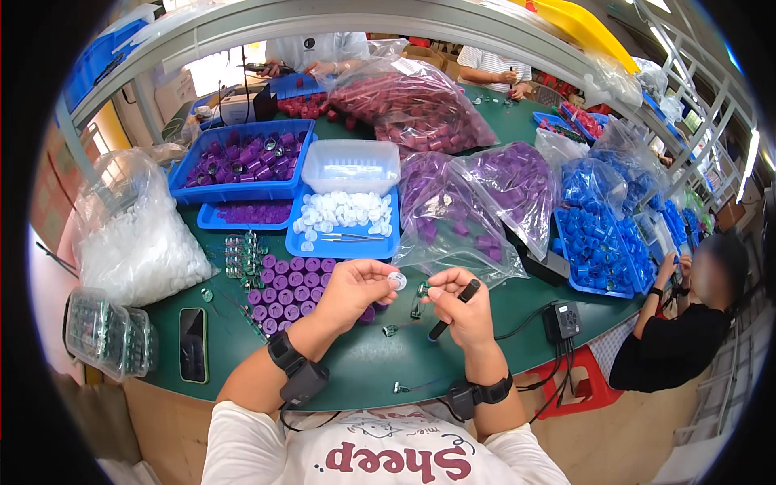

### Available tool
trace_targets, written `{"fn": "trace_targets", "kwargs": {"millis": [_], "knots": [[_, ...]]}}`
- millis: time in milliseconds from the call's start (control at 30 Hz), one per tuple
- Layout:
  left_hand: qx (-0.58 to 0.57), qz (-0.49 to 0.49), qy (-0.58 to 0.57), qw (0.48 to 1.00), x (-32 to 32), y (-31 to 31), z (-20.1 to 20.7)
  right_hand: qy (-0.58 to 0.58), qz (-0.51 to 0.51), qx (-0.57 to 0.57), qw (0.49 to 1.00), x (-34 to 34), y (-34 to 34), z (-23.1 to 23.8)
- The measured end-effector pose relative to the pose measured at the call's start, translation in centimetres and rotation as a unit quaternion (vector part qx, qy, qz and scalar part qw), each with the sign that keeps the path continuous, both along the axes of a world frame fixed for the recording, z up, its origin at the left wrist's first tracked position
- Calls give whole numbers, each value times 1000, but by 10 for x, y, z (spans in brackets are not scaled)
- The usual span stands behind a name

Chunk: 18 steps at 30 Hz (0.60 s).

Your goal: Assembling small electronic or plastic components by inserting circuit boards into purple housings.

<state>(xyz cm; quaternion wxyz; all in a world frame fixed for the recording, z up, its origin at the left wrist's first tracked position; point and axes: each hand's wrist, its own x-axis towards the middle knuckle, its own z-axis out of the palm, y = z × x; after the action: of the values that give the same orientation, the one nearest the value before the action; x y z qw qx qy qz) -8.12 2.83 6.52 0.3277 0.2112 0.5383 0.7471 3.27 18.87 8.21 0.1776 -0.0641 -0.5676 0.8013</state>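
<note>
- Left hand (pixel 347 297): pinched on a white disc (pixel 397 280), over the worktop (pixel 356 373), in from its near edge.
- Right hand (pixel 467 317): closed on a green board (pixel 423 288) and black pen (pixel 438 330), beside the disc.
- Phone (pixel 193 345): near-left corner.

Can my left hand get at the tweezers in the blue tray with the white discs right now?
Probably yes: the left hand is just short of the blue tray, and the tweezers lie uncovered near its front edge. But that hand holds a white disc, which may hinder grasping.
</note>
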Motion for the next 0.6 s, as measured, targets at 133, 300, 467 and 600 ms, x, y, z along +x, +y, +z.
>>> {"fn": "trace_targets", "kwargs": {"millis": [133,300,467,600], "knots": [[29,7,7,1000,13,1,-1,0,7,19,1000,1,-2,-9],[53,-9,6,999,18,-4,-9,19,67,-68,995,5,0,-12],[119,2,-25,993,23,-2,-18,24,1,24,999,7,-7,-16],[111,33,10,993,28,2,-17,36,-42,70,996,7,-11,-19]]}}
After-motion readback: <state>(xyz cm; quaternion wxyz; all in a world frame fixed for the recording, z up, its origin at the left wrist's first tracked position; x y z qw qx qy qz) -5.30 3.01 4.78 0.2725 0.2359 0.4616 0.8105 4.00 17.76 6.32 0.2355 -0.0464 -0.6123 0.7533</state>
